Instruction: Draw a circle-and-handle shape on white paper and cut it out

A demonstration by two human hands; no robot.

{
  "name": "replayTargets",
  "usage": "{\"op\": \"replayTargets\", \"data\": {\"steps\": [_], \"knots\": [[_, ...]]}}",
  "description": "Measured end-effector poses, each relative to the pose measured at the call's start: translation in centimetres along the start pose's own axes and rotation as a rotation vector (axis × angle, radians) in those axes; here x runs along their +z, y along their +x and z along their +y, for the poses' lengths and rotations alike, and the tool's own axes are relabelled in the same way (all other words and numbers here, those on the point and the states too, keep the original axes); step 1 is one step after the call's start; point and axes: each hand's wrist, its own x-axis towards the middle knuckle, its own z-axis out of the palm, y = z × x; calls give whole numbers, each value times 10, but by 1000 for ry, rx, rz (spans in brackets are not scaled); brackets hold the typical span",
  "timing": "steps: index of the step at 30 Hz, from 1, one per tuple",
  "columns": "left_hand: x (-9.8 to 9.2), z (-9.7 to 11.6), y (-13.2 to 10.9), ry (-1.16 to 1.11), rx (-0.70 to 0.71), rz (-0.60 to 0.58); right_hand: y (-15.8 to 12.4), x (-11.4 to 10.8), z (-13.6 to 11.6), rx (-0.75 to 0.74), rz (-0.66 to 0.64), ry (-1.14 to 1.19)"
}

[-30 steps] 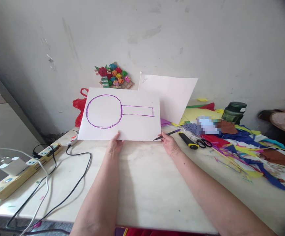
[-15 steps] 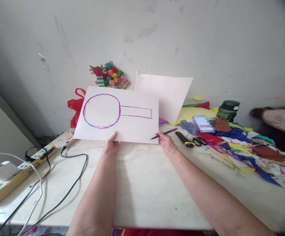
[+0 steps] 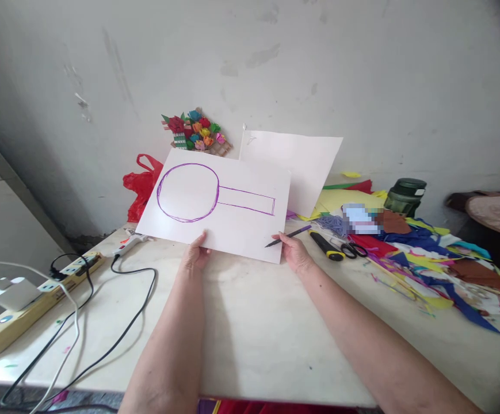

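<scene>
left hand (image 3: 196, 253) and right hand (image 3: 293, 253) grip a white sheet (image 3: 236, 221) at its lower edge and lower right corner, a pen (image 3: 298, 232) also in the right. the sheet has just tipped down rightward, its purple outline (image 3: 218, 190) still fully facing the wearer. on the table (image 3: 254, 322), a power strip (image 3: 72, 277) lies left of the grip, a cutter (image 3: 326, 246) and scraps (image 3: 443, 267) right; beyond it, paper flowers (image 3: 200, 131) and a marked grey wall (image 3: 362, 75).

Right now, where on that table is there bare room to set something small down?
Bare tabletop shows between the left forearm and right forearm, nearer than the drawing sheet, and between the right forearm and coloured scraps. Crowded: the right side, with scissors and scraps, and the far left, with power strip and cords.
</scene>
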Motion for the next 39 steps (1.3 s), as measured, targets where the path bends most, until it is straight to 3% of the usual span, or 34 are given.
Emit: {"op": "replayTargets", "data": {"steps": [8, 15, 20, 26, 33, 39], "knots": [[1, -5, 1, -4, 55, -37, 1, 3, 5, 65, -3, 64], [3, -16, -1, 173, 17, -264, -3, 12, 14, 74, -88, 49], [-5, -7, 5, 186, 99, -209, -5, 14, 10, 45, -140, -15], [-15, 7, 11, 221, 215, -160, 1, -3, -12, -72, -55, 21], [-16, 8, 19, 185, 331, 21, 5, -13, -26, -91, -181, 24], [-15, 16, 16, 178, 320, 19, 11, -27, -42, -193, 1, 25]]}}
